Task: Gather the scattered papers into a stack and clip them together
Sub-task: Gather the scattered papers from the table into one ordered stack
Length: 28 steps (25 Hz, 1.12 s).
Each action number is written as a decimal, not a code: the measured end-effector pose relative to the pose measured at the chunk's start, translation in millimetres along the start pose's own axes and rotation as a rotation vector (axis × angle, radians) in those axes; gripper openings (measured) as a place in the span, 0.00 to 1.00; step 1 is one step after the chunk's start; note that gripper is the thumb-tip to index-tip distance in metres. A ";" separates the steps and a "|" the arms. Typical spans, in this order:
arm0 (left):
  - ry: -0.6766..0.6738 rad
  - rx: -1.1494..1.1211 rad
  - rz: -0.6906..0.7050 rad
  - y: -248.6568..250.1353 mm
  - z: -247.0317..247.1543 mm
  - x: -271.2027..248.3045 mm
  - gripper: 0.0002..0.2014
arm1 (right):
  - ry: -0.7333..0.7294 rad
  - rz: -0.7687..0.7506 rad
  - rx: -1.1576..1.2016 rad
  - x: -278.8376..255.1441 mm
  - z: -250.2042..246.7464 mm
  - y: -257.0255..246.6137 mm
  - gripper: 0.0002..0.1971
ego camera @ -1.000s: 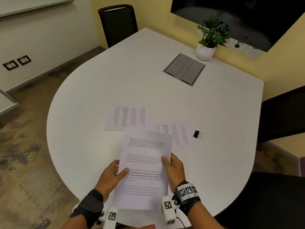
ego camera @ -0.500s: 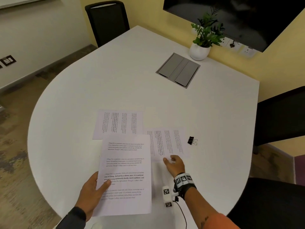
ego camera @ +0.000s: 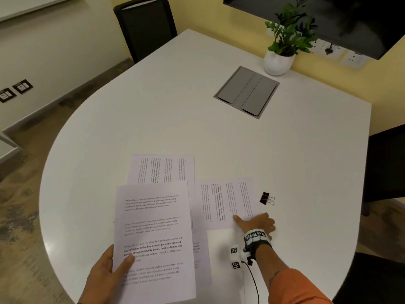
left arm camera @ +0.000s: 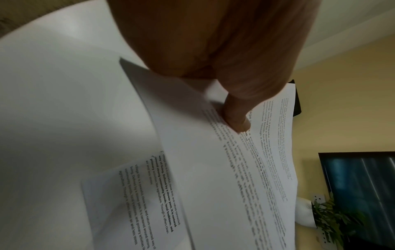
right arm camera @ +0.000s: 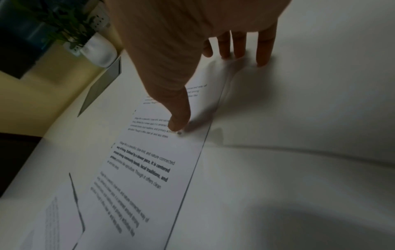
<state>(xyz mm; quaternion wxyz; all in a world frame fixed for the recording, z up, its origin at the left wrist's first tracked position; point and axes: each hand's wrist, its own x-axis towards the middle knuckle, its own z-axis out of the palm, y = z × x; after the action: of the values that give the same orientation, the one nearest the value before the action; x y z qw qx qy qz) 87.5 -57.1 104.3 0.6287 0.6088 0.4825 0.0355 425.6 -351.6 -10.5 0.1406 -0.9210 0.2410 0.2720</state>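
Note:
My left hand (ego camera: 118, 266) holds a printed sheet (ego camera: 153, 238) by its lower left edge above the near table, thumb (left arm camera: 235, 118) on top of the sheet (left arm camera: 213, 169). Another sheet (ego camera: 200, 255) peeks out under its right side. My right hand (ego camera: 252, 220) lies flat on the near corner of the right-hand paper (ego camera: 228, 202). Its thumb (right arm camera: 179, 121) presses the paper (right arm camera: 149, 160), and its straight fingers (right arm camera: 262, 50) touch down past the paper's edge. A third paper (ego camera: 162, 168) lies further back. The black binder clip (ego camera: 266, 198) sits just right of the right-hand paper.
The white round-ended table (ego camera: 153, 106) has a grey cable hatch (ego camera: 246, 92) and a potted plant (ego camera: 278, 60) at the back right. A black chair (ego camera: 145, 27) stands at the far end, and dark seats stand to the right.
My right hand let go of the held sheet and moved right onto the right-hand paper. The left hand kept the sheet and carried it a little left.

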 end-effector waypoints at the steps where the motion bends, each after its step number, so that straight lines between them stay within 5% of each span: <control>1: 0.012 0.012 -0.003 0.4 -0.3 1.8 0.16 | 0.003 0.002 -0.046 2.7 3.9 -0.2 0.71; 8: 0.012 0.012 -0.025 2.7 12.0 4.5 0.17 | -0.022 -0.033 -0.036 9.5 8.4 -13.1 0.56; 13: 0.015 -0.019 -0.027 3.7 14.2 3.0 0.19 | -0.023 -0.068 0.467 2.8 7.4 -5.2 0.37; 18: 0.009 -0.048 0.002 2.1 10.1 -0.1 0.16 | 0.093 -0.269 0.745 -16.4 -28.1 24.8 0.09; 28: -0.080 -0.081 0.097 5.1 12.2 -17.9 0.15 | 0.233 -0.592 0.858 -108.6 -163.2 80.8 0.06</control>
<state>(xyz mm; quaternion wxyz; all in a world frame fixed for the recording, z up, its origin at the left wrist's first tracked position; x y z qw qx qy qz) 88.6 -76.1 115.9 0.6692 0.6064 0.4251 0.0611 374.3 -443.6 173.5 0.5475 -0.8334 0.0745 -0.0065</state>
